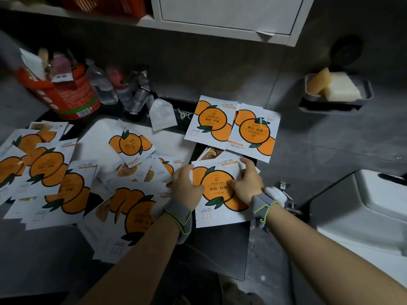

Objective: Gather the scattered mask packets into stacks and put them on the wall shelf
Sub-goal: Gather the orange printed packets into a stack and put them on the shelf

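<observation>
White mask packets printed with orange fruit lie scattered over the dark counter. One packet, on top of others, sits at centre right, and both hands grip it: my left hand on its left edge, my right hand on its right edge. Two packets lean side by side against the wall behind it. A single packet lies in the middle, and a big overlapping heap covers the left. The white wall shelf runs along the top, above the counter.
A red tub with tools and several bottles stand at the back left. A soap dish with two soap bars hangs on the right wall. A white basin is at the right edge, with a metal tap beside my right wrist.
</observation>
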`<state>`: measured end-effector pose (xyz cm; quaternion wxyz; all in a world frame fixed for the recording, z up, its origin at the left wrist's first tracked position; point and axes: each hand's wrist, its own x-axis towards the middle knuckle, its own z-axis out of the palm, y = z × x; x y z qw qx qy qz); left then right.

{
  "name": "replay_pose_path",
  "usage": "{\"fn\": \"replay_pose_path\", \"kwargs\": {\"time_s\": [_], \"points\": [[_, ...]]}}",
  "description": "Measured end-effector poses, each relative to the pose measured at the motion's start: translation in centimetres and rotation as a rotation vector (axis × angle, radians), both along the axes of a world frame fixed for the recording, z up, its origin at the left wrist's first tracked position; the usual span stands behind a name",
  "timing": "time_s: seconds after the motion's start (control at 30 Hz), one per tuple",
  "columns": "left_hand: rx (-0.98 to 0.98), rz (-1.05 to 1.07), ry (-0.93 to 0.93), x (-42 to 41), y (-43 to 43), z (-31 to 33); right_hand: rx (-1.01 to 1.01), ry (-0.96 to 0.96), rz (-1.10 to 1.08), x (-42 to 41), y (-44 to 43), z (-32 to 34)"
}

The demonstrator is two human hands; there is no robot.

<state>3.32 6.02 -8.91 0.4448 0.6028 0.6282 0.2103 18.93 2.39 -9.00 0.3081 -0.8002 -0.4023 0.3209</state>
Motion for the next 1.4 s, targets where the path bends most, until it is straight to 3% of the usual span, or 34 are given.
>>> {"fn": "replay_pose_path", "kwargs": {"time_s": [0.13,0.27,0.6,0.8,1.03,1.2,1.3,1.4], "points": [[0.022,0.131,-0.052,-0.3,1.1,-0.7,0.143,0.219,-0.036,0.1,1.0,0.0],[-0.03,0.194,-0.186,0.3,1.7,1.4,0.215,0.314,-0.08,0.1,2.1,0.4],[0.003,-0.031,-0.35,4.5,4.7,4.5,0.335,0.222,-0.309,4.7,5.6,2.1],[0.094,-0.099,-0.232,8.7,7.5,5.8,0.261,-0.098,-0.434,8.1,7.6,3.2],[0.129,-0.228,-0.09,10.7,10.9,4.6,0.173,0.092,-0.466,11.3,9.6,1.8],[0.286,-0.143,0.184,9.0,13.5,2.9,0.185,0.007,-0.513,12.4,10.3,1.3],[0.234,-0.078,0.343,8.6,14.3,2.1,0.226,-0.008,-0.494,12.4,10.7,1.3],[0.155,-0.008,0.364,8.5,14.7,1.7,0.254,-0.019,-0.454,12.6,10.9,1.7]]}}
